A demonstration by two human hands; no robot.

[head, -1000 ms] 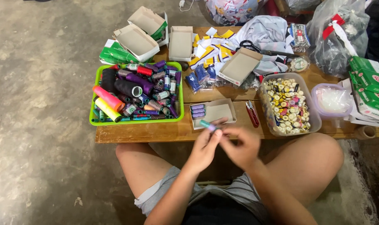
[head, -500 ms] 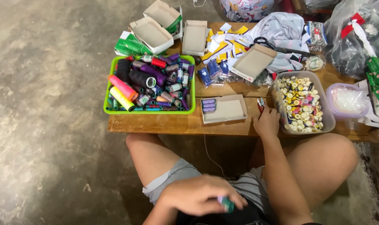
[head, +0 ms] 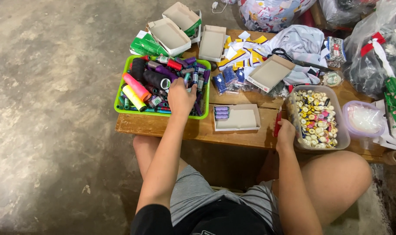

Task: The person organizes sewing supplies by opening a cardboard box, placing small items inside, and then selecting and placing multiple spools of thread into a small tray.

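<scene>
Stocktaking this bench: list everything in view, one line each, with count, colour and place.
Bench: one, brown wood, centre.
Green tray: one, bench left, full of thread spools in many colours.
Small box: one, tan, open, bench front, purple spools at its left end.
Open boxes: four, tan, bench back.
Clear tub: one, bench right, full of bobbins.
Round tub: one, clear with purple rim, far right.
Scissors: one, black, on grey cloth at back.
Red tool: one, beside the clear tub.
Plastic bags: several, right back.
Left hand: in the green tray, on spools.
Right hand: bench edge, touching the red tool.
</scene>
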